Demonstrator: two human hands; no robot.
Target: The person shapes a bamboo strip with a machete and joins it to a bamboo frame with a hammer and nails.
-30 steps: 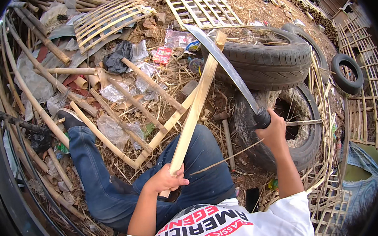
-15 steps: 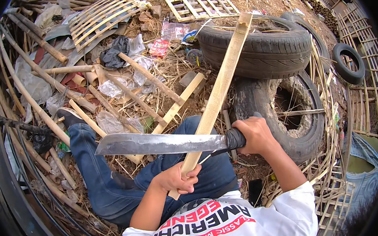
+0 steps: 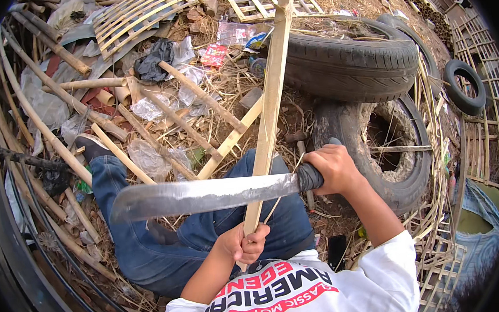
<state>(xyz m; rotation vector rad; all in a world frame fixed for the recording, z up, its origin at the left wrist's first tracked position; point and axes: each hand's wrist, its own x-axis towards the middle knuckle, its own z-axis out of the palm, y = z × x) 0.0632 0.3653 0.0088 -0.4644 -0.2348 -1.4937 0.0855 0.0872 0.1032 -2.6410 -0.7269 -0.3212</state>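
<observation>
My left hand (image 3: pixel 247 243) is closed round the lower end of a long split bamboo strip (image 3: pixel 269 110), which stands tilted and reaches up past the tires. In my right hand (image 3: pixel 334 170) is the dark wrapped handle of a machete (image 3: pixel 206 196). Its broad blade points left and lies across the strip above my left hand, hiding part of it. A thin sliver (image 3: pixel 274 208) hangs off the strip's right side just below the blade. My legs in blue jeans (image 3: pixel 169 250) are bent beneath both hands.
A worn tire (image 3: pixel 348 69) rests on another tire (image 3: pixel 332 129) filled with hardened material, at the right. Bamboo pieces (image 3: pixel 204 104) and plastic litter (image 3: pixel 154 61) lie ahead. Woven bamboo lattices (image 3: pixel 139 15) sit at the back. A hammer (image 3: pixel 300 146) lies by the lower tire.
The strip has swung more upright, its top moving left. The machete has shifted slightly left along with it, and my left hand has moved slightly down.
</observation>
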